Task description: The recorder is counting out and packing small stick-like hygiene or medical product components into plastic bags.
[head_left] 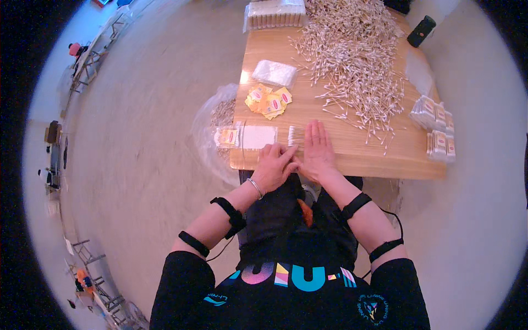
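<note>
A row of cotton swabs (296, 136) lies side by side near the table's front edge. My right hand (319, 151) is flat along the row's right side, its fingers straight and pointing away from me. At the near end of the row is my left hand (272, 168), with its fingers extended to the right, close to my right thumb. Nothing shows in either hand. Left of the row sits a white rectangular pad (259, 137). Beside it, a clear packet of swabs with a yellow label card (227, 137) lies at the table's left edge.
A big heap of loose swabs (357, 60) covers the far middle of the wooden table (341, 159). Yellow cards (269, 103) and clear bags (274, 73) are at left. Finished-looking packets (437, 129) stand at right, a black cylinder (422, 31) behind. A plastic sack (206, 126) is beside the table.
</note>
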{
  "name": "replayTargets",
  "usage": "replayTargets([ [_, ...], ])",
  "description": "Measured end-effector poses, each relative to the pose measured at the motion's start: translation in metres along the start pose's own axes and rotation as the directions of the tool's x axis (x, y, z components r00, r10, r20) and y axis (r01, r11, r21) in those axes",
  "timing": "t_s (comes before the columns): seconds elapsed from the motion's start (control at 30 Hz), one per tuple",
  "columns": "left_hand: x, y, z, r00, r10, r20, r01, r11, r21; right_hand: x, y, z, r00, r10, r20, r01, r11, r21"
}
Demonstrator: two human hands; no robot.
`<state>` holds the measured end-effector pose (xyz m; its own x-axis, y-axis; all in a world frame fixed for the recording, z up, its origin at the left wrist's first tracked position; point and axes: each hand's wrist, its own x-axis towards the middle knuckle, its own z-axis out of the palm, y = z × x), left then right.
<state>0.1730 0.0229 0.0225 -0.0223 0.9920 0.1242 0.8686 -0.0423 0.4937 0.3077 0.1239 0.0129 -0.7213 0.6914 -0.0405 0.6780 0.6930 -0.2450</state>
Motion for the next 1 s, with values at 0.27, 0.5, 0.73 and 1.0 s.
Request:
replayTargets([
  [0.27, -0.001, 0.003, 0.000, 1.000, 0.004, 0.016, -0.005, 0.995, 0.097, -0.001, -0.001, 0.005, 0.997, -0.036, -0.073, 0.037, 0.999, 0.009],
  [0.5, 0.002, 0.008, -0.001, 0.999, -0.023, 0.030, 0.020, 0.996, 0.086, -0.001, 0.001, 0.001, 0.997, -0.046, -0.067, 0.046, 0.999, 0.011],
  [0.73, 0.006, 0.010, 0.000, 0.999, -0.038, 0.028, 0.035, 0.995, 0.097, 0.000, 0.001, 0.004, 0.996, -0.050, -0.069, 0.047, 0.998, -0.043],
  [1.0, 0.010, 0.010, -0.001, 0.995, -0.084, 0.054, 0.082, 0.996, 0.036, -0.001, 0.001, 0.003, 0.995, -0.052, -0.080, 0.049, 0.998, -0.031],
])
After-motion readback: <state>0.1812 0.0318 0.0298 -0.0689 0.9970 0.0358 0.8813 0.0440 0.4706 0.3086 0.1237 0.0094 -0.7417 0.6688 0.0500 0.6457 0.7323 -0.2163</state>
